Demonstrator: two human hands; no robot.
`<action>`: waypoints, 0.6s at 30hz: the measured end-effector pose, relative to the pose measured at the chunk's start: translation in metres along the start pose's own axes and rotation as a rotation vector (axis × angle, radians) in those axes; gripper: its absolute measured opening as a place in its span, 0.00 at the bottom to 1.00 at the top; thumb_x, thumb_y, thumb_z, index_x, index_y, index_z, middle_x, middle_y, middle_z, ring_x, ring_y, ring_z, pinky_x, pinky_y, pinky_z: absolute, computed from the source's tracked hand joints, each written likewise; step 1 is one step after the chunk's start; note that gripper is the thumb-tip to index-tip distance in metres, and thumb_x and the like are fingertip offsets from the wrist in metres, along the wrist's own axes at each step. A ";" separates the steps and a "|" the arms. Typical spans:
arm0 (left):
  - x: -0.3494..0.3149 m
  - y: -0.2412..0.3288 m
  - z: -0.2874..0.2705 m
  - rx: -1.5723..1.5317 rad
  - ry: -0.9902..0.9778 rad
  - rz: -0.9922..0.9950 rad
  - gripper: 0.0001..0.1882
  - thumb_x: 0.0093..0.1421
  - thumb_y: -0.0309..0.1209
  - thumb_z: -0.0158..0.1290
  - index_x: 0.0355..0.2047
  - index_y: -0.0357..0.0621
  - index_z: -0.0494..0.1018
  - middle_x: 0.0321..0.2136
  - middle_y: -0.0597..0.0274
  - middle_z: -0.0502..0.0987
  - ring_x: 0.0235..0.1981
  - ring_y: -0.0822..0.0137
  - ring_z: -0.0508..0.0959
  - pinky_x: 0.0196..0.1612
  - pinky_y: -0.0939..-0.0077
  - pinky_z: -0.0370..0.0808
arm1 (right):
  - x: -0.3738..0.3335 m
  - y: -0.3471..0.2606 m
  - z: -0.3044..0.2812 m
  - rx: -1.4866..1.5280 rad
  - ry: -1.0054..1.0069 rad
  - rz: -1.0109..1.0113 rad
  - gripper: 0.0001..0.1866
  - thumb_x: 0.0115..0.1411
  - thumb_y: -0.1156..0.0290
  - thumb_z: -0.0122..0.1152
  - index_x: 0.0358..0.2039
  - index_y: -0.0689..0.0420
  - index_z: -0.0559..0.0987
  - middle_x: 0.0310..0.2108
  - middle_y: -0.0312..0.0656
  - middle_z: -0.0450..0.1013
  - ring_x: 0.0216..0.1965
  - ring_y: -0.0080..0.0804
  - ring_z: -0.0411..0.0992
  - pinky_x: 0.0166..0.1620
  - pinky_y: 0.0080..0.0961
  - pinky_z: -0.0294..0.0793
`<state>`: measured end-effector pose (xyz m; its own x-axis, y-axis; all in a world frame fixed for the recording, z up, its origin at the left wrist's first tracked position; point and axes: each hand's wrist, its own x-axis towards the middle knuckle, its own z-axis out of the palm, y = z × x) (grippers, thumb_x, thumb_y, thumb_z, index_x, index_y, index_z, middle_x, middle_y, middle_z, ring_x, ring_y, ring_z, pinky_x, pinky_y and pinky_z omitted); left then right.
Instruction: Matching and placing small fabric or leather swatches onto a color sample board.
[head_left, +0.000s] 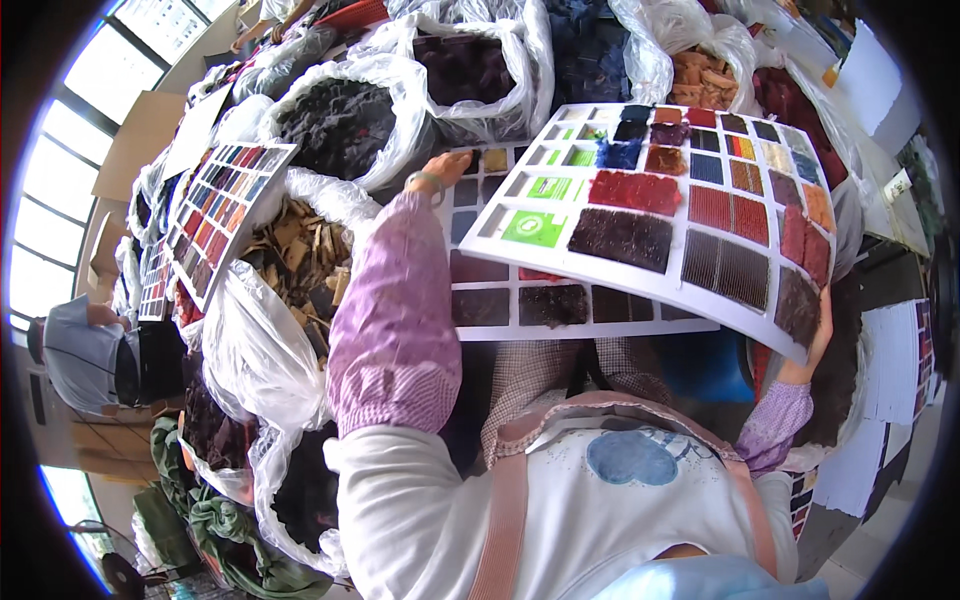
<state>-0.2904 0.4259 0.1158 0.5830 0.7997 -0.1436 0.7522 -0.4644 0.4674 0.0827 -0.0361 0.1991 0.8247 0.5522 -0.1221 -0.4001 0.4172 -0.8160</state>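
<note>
A white swatch board [520, 252] with rows of coloured textile samples and green labels lies tilted before me. My right hand [823, 338] grips its right edge, fingers mostly hidden by the board. Below it rests a second swatch board [590, 330], partly covered. My left hand [445, 170], with a band at the wrist, is at this lower board's far left corner, beside a bag. Its fingers are bent together; whatever they may hold is too small to make out. Lilac sleeve covers reach over both forearms.
Plastic-lined bags of loose material surround me: dark grey tufts [338, 125], dark purple pieces [460, 68], blue pieces [590, 60], orange pieces [703, 80] and tan strips [300, 250]. Another swatch board [225, 215] leans at left. A person [85, 355] is farther left, near windows.
</note>
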 end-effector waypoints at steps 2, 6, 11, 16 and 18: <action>-0.047 -0.004 -0.002 -0.476 -0.029 0.052 0.24 0.61 0.46 0.36 0.50 0.46 0.64 0.49 0.49 0.66 0.49 0.57 0.68 0.49 0.71 0.66 | -0.003 0.003 -0.007 0.023 -0.097 -0.027 0.22 0.62 0.62 0.39 0.54 0.59 0.62 0.50 0.42 0.64 0.49 0.34 0.64 0.54 0.29 0.61; -0.196 0.029 0.017 -0.176 0.369 0.806 0.25 0.62 0.44 0.34 0.54 0.42 0.59 0.49 0.49 0.65 0.48 0.62 0.68 0.49 0.70 0.66 | -0.007 0.015 -0.021 0.104 -0.289 0.103 0.22 0.61 0.63 0.39 0.53 0.59 0.62 0.50 0.41 0.64 0.48 0.33 0.65 0.52 0.29 0.63; -0.292 0.081 0.007 -1.647 0.181 -0.178 0.24 0.62 0.36 0.35 0.55 0.32 0.55 0.52 0.53 0.63 0.52 0.63 0.65 0.54 0.71 0.60 | -0.018 0.048 -0.011 -0.311 -0.345 0.037 0.24 0.59 0.67 0.43 0.55 0.63 0.60 0.52 0.41 0.61 0.52 0.27 0.60 0.54 0.22 0.56; -0.313 0.061 0.047 -1.485 0.362 -0.176 0.26 0.59 0.32 0.43 0.55 0.32 0.55 0.52 0.54 0.63 0.52 0.66 0.64 0.53 0.76 0.60 | -0.004 0.082 0.008 -0.483 -0.696 0.070 0.24 0.58 0.69 0.44 0.54 0.65 0.60 0.50 0.40 0.62 0.50 0.24 0.60 0.54 0.20 0.54; -0.302 0.051 0.059 -1.408 0.417 -0.165 0.24 0.58 0.31 0.45 0.54 0.32 0.57 0.49 0.55 0.65 0.49 0.67 0.66 0.52 0.78 0.62 | 0.012 0.101 0.004 -0.561 -0.647 0.019 0.22 0.57 0.71 0.48 0.52 0.66 0.63 0.45 0.38 0.66 0.44 0.21 0.64 0.49 0.17 0.60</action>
<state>-0.4095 0.1384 0.1311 0.2103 0.9681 -0.1362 -0.2533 0.1885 0.9488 0.0504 0.0150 0.1177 0.3612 0.9300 0.0685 -0.0135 0.0787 -0.9968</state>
